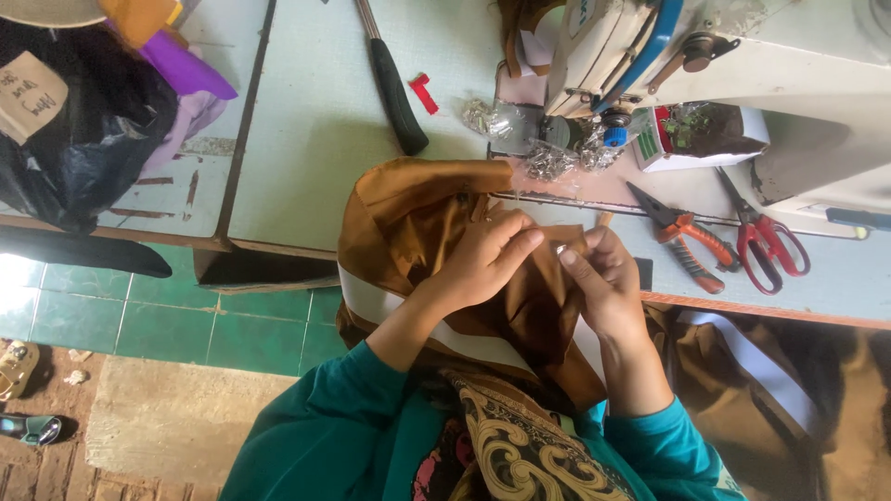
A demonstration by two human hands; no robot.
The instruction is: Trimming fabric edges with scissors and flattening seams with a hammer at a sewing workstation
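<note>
At near edge of surface (316,121), brown fabric (408,213) bunched under left hand (478,260) and right hand (603,283), fingers of both pinching one small fold; likely light, soft, limp, slippery: best gripped at folded edge.

Lighting is soft, even daylight, bright across the pale tabletop (316,121). The white machine (789,83) at upper right is close to overexposed. Shadows are faint. The lower right corner falls dim. Focus is acceptable centrally; wide-angle bending shows at frame edges.
</note>
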